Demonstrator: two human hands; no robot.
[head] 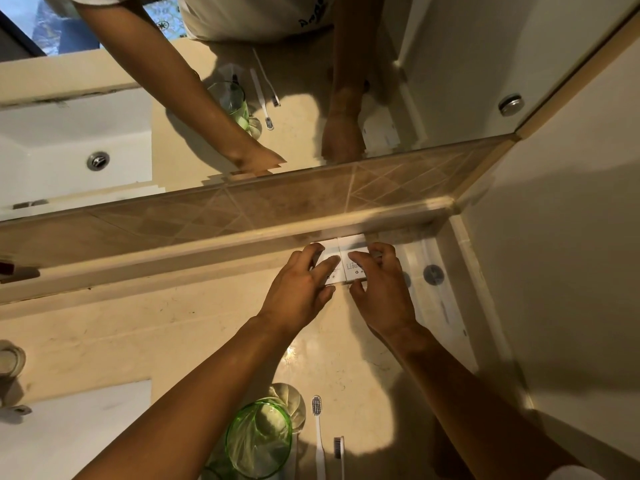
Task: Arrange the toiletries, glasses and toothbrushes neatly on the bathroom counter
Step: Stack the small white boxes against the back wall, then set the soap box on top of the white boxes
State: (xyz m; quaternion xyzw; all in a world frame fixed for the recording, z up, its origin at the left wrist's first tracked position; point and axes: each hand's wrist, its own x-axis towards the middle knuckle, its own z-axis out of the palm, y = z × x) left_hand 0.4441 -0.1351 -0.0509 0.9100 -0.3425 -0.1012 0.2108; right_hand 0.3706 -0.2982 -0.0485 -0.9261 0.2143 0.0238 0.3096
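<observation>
Two small white toiletry boxes stand side by side against the back ledge of the counter. My left hand (302,285) grips the left box (330,268) with fingers on top and thumb below. My right hand (381,282) grips the right box (356,263) the same way. Near the counter's front edge stand a green glass (258,439) and a clear glass (289,401) behind it. Two white toothbrushes (318,434) (339,452) lie to their right, bristles pointing away from me.
A white tray (433,292) with packets lies right of the boxes, by the side wall. The sink basin (69,427) is at lower left with a tap (10,365). A mirror (450,64) above the tiled backsplash (277,202) reflects my arms.
</observation>
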